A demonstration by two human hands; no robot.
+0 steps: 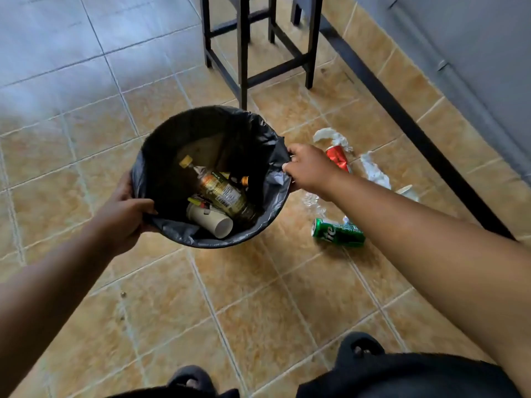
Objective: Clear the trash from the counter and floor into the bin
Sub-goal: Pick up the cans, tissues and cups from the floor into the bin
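Note:
A round bin (172, 139) lined with a black bag sits on the tiled floor in the middle of the view. My left hand (123, 214) grips its left rim and my right hand (309, 168) grips the bag at its right rim. Inside lie a brown bottle (224, 193) and a white paper cup (212, 221). Right of the bin, on the floor, lie a green can (337, 232), a red can (339, 158), crumpled white paper (330, 136), another white wrapper (375, 170) and a clear plastic piece (313, 202).
A dark stool (244, 53) stands just behind the bin. A grey counter front with a black base strip (416, 130) runs along the right. A white cup (408, 192) lies near that strip. My feet in dark slippers (359, 347) are at the bottom.

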